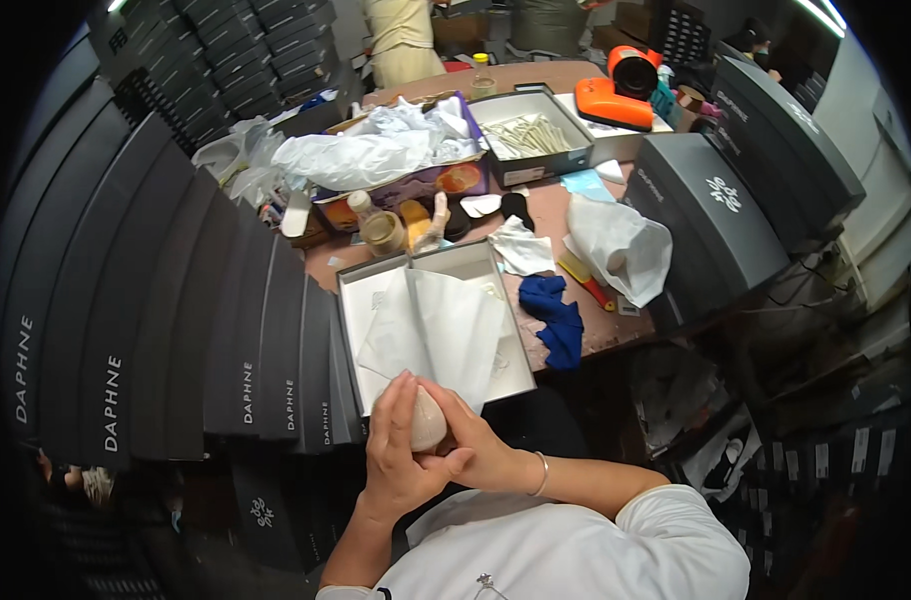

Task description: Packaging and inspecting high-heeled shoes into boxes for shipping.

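Observation:
Close to my body, a beige shoe [429,424] is cupped between my two hands; only its rounded end shows, the rest being covered by fingers. My left hand [390,445] wraps its left side, fingers pointing up and pressed together. From the other side my right hand [484,447] closes round it, with a bracelet on the wrist. Just beyond the hands lies an uncovered shoebox [524,365], white inside. White tissue paper [456,320] is spread in it and hangs over the near edge toward my fingers.
Dark shoeboxes [191,330] stand in a long row at left; more boxes [711,215] stand at right. On the table [606,330] are a blue cloth [553,320], a yellow-and-red-handled brush [586,280], a jar [383,233], a box of sticks [529,135] and an orange blower [614,103].

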A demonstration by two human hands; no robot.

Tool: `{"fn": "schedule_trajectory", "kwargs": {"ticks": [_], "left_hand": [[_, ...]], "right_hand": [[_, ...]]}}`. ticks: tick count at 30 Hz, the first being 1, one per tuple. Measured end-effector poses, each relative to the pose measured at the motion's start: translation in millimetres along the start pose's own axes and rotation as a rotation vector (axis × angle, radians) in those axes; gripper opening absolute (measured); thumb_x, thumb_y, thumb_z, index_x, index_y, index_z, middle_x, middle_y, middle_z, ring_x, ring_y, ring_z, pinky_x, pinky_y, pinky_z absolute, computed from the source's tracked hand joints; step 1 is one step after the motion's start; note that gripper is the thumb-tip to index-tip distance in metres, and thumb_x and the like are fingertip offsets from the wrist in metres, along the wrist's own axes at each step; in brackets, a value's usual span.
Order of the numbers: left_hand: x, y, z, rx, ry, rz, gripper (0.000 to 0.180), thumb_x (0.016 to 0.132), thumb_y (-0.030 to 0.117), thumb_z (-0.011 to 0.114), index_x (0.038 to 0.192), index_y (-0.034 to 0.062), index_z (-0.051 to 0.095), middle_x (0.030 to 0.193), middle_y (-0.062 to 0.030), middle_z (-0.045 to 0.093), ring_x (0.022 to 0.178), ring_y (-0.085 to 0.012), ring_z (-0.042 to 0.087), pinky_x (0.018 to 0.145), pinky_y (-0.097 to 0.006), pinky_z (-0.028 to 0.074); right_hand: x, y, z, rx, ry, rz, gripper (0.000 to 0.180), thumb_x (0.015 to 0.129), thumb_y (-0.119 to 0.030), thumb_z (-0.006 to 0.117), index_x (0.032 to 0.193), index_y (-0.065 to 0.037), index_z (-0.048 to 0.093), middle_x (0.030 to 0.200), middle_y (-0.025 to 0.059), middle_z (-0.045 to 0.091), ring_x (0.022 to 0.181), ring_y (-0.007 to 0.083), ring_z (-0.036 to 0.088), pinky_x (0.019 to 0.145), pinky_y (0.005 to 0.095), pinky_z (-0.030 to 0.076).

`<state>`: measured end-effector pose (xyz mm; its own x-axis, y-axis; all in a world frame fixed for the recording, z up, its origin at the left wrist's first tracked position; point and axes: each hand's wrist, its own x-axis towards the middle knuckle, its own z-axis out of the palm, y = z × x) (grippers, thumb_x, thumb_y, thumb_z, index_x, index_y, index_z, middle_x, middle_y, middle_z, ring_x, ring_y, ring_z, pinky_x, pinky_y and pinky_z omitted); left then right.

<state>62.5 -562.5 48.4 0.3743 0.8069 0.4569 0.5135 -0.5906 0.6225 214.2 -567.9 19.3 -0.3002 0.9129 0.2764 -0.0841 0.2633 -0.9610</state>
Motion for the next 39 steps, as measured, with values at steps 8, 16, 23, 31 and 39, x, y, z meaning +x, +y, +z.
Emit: {"fn": "schedule_trajectory", "kwargs": {"ticks": [8,16,23,31,39], "left_hand": [[11.2,-11.0,-35.6,-0.547,0.0,-0.293,0.08,0.075,0.013,0.072,0.144,-0.0034,0.034,0.117,-0.0185,0.06,0.104,-0.0229,0.063,0.089,-0.034,0.051],[6.0,-31.5,-29.4,-0.793,0.046,-0.529,0.082,0.066,0.021,0.072,0.137,-0.0075,0.042,0.1,-0.016,0.063,0.091,-0.0229,0.067,0.083,-0.036,0.055],[15.8,-32.1,-14.1,-0.835,-0.222,-0.527,0.075,0.066,0.018,0.071,0.132,-0.0063,0.047,0.1,-0.0134,0.063,0.093,-0.021,0.064,0.085,-0.034,0.051],[-2.8,-33.6,-14.3,-0.83,-0.254,-0.442,0.072,0.065,0.016,0.07,0.132,-0.0026,0.049,0.099,-0.0107,0.065,0.091,-0.0188,0.064,0.083,-0.032,0.05],[-21.9,-52.6,17.4,-0.648,-0.181,-0.518,0.062,0.071,0.021,0.073,0.126,0.0016,0.053,0.095,-0.0108,0.067,0.087,-0.0181,0.066,0.082,-0.031,0.052]], "right_hand": [[14.4,-8.2,-47.2,0.068,-0.258,-0.002,0.05,0.085,0.003,0.065,0.133,-0.002,0.052,0.123,0.0157,0.057,0.093,0.0184,0.068,0.074,0.0259,0.056],[34.3,27.6,-110.7,0.125,0.275,0.236,0.019,0.094,-0.005,0.057,0.112,0.001,0.062,0.102,0.0082,0.065,0.076,0.0102,0.064,0.065,0.022,0.053],[15.6,31.1,-75.1,0.131,0.085,0.276,0.017,0.094,-0.002,0.057,0.109,0.003,0.062,0.099,0.0075,0.065,0.077,0.0091,0.064,0.067,0.0207,0.054],[7.4,32.9,-67.8,0.098,0.014,0.31,0.016,0.094,-0.002,0.057,0.108,0.003,0.063,0.099,0.0079,0.064,0.078,0.0101,0.066,0.068,0.0206,0.054],[38.6,42.6,-100.2,-0.184,0.197,0.137,0.018,0.092,-0.003,0.061,0.109,0.002,0.063,0.102,0.0081,0.062,0.086,0.0123,0.064,0.075,0.0228,0.051]]}}
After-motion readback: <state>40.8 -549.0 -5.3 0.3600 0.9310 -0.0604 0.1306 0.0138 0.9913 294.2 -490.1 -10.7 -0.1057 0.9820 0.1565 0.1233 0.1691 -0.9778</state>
